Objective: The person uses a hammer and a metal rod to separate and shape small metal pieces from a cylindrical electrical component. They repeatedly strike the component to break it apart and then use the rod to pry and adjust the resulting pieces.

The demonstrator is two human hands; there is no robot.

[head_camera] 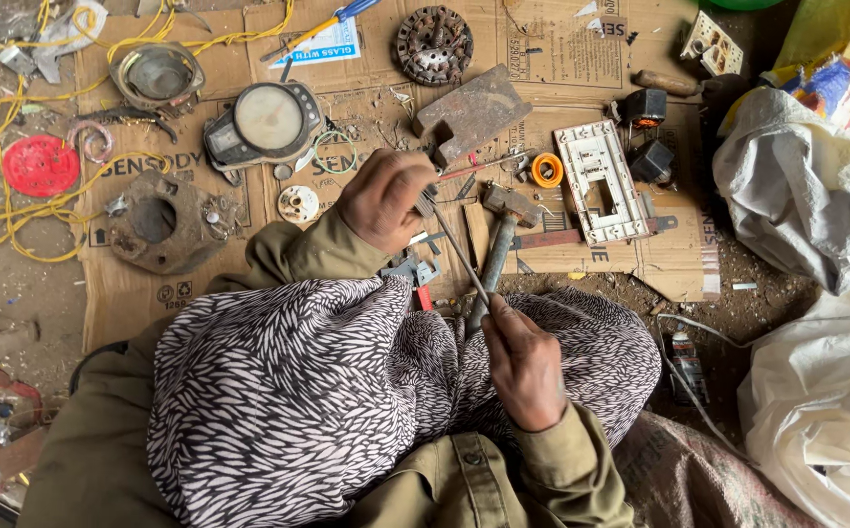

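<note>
Wire (459,252), thin and grey, runs taut on a slant between my two hands above the patterned cloth (298,391) over my lap. I judge it light and springy, stiff enough to hold a line yet ready to whip or kink if one end slips; best gripped close to each end, as now. My left hand (383,200) is closed in a fist around its upper end, which seems to carry a small metal fitting, though I cannot tell what. My right hand (523,367) pinches the lower end between thumb and fingers. Beyond them, on the cardboard (552,49), a hammer (501,235) lies just behind the wire, with a white plastic frame (596,181) and an orange tape roll (546,170) farther off.
</note>
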